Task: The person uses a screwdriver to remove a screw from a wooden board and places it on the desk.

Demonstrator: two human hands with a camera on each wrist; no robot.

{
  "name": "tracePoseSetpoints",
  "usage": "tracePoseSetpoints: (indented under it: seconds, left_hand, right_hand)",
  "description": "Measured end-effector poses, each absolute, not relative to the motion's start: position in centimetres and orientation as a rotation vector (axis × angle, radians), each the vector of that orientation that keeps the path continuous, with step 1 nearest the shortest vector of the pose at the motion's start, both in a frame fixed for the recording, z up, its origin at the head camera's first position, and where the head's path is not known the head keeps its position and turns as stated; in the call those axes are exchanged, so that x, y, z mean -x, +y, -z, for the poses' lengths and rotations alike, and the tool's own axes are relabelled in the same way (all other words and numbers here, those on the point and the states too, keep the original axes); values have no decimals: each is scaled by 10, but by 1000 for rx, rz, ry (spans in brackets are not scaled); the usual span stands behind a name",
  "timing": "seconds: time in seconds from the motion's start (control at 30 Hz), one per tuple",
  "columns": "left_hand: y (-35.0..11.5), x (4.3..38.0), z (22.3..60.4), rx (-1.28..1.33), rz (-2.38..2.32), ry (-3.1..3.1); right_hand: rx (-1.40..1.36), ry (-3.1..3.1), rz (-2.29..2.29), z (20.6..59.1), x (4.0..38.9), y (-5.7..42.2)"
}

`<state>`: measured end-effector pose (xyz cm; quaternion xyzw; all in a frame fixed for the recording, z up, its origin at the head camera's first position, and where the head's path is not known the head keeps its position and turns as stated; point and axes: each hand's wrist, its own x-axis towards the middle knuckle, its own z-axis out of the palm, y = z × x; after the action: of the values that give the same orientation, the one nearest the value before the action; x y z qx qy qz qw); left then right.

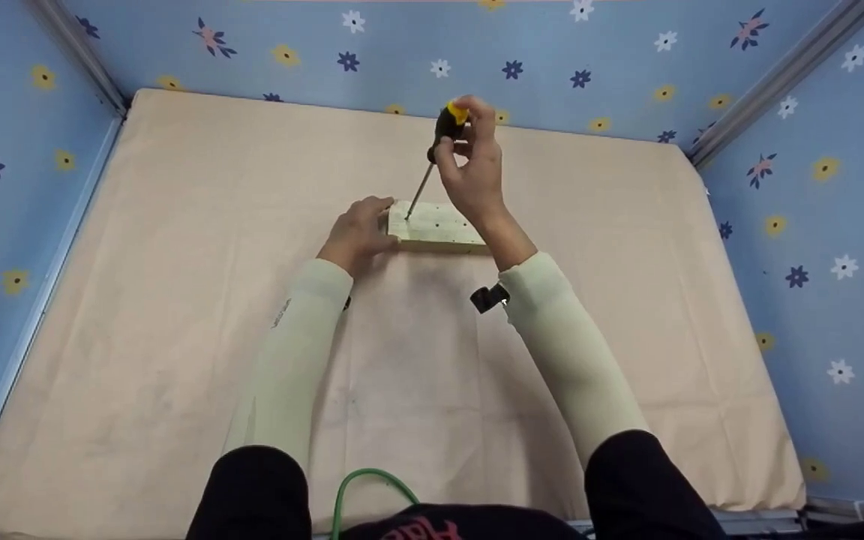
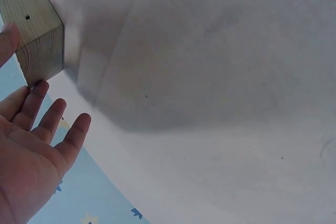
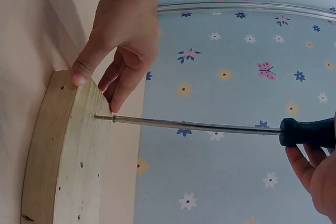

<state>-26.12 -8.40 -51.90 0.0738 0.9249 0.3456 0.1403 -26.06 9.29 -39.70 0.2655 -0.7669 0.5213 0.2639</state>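
Observation:
My left hand (image 1: 359,231) grips the left end of a pale wooden block (image 1: 439,225), thumb on the near side and fingers on the far side. Several small dark holes dot the block's top. In my right hand (image 1: 479,169) is a screwdriver (image 1: 443,135) with a black and yellow handle, held by thumb and fingers above the block. Its long metal shaft slants down to the left. The right wrist view shows its tip at the head of a screw (image 3: 104,117), which stands part way out of the block near the end held by the left hand.
A beige cloth (image 1: 177,337) covers the table under the block. Blue flower-patterned walls (image 1: 402,45) enclose the back and sides. A green cable (image 1: 357,474) loops at the front edge, close to the person's body. Small black cameras (image 1: 489,298) sit on the wrists.

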Motion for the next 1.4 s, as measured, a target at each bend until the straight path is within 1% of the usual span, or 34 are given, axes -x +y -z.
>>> tracePoseSetpoints:
  seconds: [0.27,0.63,0.8,1.23,1.4]
  left_hand:
    - [-84,261,519,-196,-1029,2660]
    - [-84,261,522,-203,-1046,2644]
    - [-84,262,524,-179,-1030,2637]
    - [-82,262,523,-212,-1043,2645]
    - [-83,264,522,-196,-1029,2652]
  right_hand:
    - [-628,-2032,-1394,399,262,92]
    - [-692,-2031,-1407,400,261,89]
    - [-662,-2016,-1444,401,260,87]
    - [-636,-2036,-1501,399,255,82]
    - [-614,-2010,-1450,398,258,81]
